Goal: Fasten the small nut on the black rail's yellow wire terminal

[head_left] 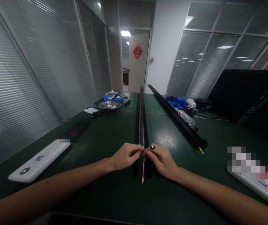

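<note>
A long black rail (142, 122) runs away from me down the middle of the green table. Both hands meet over its near end. My left hand (128, 155) is closed in a pinch at the rail's left edge, and my right hand (163, 158), with a ring on one finger, pinches from the right. What lies between the fingertips is small and mostly hidden. Just below them a short yellow wire (143, 172) with a ring terminal hangs along the rail's near end.
A second black rail (178, 117) with its own yellow wire (201, 150) lies to the right. Beside it are a plastic bottle (187, 117) and blue bins (178, 102). At left are a white power bank-like case (40, 161), a metal bowl (110, 105) and a blue basket (113, 98).
</note>
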`<state>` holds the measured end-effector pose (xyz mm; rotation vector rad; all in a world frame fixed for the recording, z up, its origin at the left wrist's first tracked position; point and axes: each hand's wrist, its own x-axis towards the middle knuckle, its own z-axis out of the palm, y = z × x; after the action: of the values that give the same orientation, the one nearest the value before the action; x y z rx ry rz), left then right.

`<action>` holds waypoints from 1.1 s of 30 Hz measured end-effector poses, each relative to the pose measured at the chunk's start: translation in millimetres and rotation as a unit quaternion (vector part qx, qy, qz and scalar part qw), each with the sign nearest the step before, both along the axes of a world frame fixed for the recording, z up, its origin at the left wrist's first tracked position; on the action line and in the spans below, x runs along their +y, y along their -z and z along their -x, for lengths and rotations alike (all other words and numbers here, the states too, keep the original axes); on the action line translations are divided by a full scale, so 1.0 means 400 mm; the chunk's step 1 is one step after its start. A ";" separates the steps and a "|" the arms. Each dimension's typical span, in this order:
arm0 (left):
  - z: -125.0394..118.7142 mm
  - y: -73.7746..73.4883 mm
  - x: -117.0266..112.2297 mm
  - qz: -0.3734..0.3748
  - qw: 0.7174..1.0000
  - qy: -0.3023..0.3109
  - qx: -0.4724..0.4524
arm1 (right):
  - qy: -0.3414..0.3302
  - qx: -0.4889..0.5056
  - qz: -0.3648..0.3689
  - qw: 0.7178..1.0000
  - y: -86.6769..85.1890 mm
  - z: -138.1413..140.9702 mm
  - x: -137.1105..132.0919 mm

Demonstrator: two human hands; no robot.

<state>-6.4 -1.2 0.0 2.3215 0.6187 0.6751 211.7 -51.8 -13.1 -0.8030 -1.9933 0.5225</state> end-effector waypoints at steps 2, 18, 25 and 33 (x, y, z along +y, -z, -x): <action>-0.001 -0.002 -0.002 -0.001 1.000 0.004 -0.005 | -0.004 0.002 0.003 1.000 0.001 -0.002 0.001; -0.002 -0.002 -0.003 -0.004 1.000 -0.001 -0.002 | 0.005 0.000 0.005 1.000 -0.007 0.002 0.000; -0.002 -0.004 -0.003 -0.005 1.000 0.001 -0.003 | -0.016 0.007 0.010 1.000 -0.001 -0.003 0.003; -0.001 0.003 0.000 -0.002 1.000 -0.006 0.003 | 0.001 -0.002 0.010 1.000 -0.004 0.000 -0.001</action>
<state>-5.8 -1.3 -1.3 2.3256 0.6346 0.6764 211.6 -52.2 -11.4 -0.8181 -1.9931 0.5400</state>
